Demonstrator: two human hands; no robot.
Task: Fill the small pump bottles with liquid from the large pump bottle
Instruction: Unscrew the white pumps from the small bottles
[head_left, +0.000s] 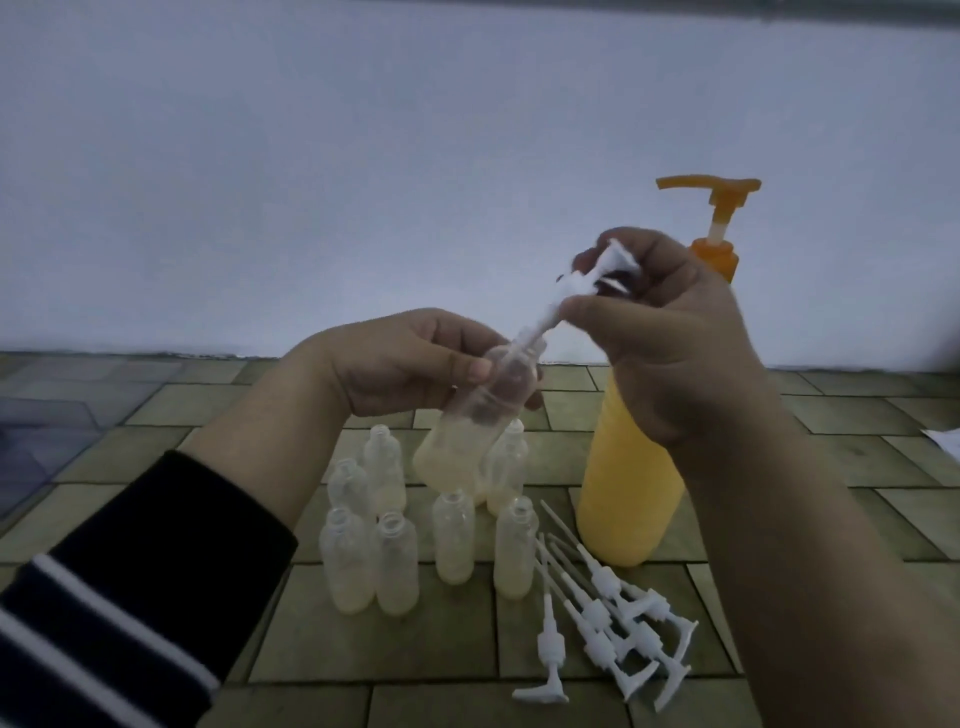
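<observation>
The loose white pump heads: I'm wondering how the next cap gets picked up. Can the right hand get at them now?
Probably not yet: the right hand holds a pump head in the small bottle. The loose pump heads lie uncovered below it.

A tiled floor (441, 691) carries a cluster of small open bottles (397, 564) near the middle, a tall yellow pump bottle (626, 499) standing to their right, and loose white pump tops (602, 631) lying nearer.
</observation>
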